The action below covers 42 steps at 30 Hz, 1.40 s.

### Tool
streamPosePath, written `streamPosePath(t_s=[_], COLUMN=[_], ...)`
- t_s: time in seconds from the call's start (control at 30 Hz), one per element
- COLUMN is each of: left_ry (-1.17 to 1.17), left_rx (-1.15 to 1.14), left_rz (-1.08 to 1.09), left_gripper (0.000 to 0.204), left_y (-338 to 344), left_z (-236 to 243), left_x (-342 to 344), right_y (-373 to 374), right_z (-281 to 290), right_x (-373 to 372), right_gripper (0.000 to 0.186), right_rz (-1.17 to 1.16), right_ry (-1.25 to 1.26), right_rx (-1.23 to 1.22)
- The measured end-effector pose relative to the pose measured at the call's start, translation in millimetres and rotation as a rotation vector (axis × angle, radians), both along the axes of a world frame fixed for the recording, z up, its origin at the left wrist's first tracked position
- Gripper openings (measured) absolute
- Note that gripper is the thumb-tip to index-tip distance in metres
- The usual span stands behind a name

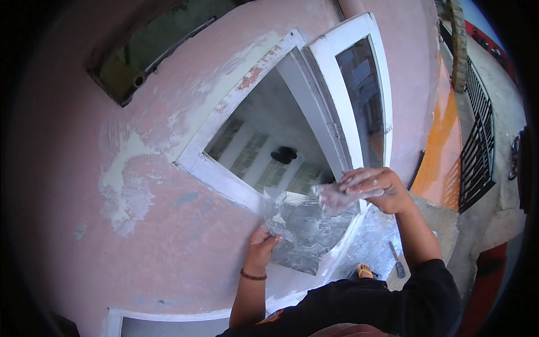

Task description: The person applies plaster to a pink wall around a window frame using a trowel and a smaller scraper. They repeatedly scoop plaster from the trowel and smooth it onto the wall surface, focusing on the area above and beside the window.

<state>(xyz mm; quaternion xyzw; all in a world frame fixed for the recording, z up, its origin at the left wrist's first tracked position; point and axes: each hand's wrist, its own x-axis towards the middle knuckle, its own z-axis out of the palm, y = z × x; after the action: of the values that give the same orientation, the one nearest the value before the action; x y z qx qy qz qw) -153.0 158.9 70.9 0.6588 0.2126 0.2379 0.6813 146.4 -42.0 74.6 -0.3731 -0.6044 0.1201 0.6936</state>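
Note:
My left hand (pixel 261 248) is closed on the edge of a thin, see-through flat piece (pixel 275 209) smeared with white putty. Just beyond it lies a grey, putty-streaked flat surface (pixel 309 238) below the window opening; I cannot tell if the piece touches it. To the right, my right hand (pixel 377 188) grips a putty-coated flat scraper (pixel 332 199), blurred by motion. It is raised in front of the open window's lower corner. White putty patches (pixel 120 174) cover part of the pink wall (pixel 191 247) on the left.
A white window frame (pixel 230 182) surrounds the opening, and its glazed sash (pixel 362 84) stands swung out at right. A recess (pixel 163 45) is cut in the wall at upper left. A long-handled tool (pixel 397 261) lies on the floor near my sandalled foot (pixel 365 271). Black railings (pixel 477 135) stand farther right.

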Motion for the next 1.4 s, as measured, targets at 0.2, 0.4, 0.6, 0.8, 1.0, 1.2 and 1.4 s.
streamPosePath(t_s=[0.2,0.4,0.6,0.8,1.0,1.2,1.4], left_ry=[-0.139,-0.071,-0.060,-0.048,0.065,-0.021,-0.119], left_rx=[-0.020,0.180,0.438,0.382,0.239,-0.033,-0.077], left_rz=[-0.100,0.217,0.478,0.515,0.387,0.168,0.044], left_gripper=[0.041,0.041,0.041,0.042,0.043,0.042,0.046], left_y=[11.7,-1.5,-21.8,-24.2,-34.5,-25.2,-23.4], left_z=[1.1,36.3,63.8,62.1,29.8,22.1,18.7], left_x=[0.6,-19.2,-55.6,-68.6,-32.2,18.3,25.4], right_y=[-36.6,-3.7,45.0,88.5,79.4,45.3,5.0], right_z=[-3.9,3.6,60.8,96.7,75.5,29.2,-19.9], right_x=[29.3,45.7,61.3,88.0,65.5,49.2,58.1], right_gripper=[0.034,0.023,0.024,0.023,0.019,0.015,0.023], right_rz=[-0.089,-0.436,-0.420,-0.108,-0.153,0.021,-0.077], right_ry=[-0.073,0.372,0.310,0.733,0.690,0.232,0.093], right_rx=[-0.115,-0.136,-0.099,0.089,0.100,0.119,0.131])
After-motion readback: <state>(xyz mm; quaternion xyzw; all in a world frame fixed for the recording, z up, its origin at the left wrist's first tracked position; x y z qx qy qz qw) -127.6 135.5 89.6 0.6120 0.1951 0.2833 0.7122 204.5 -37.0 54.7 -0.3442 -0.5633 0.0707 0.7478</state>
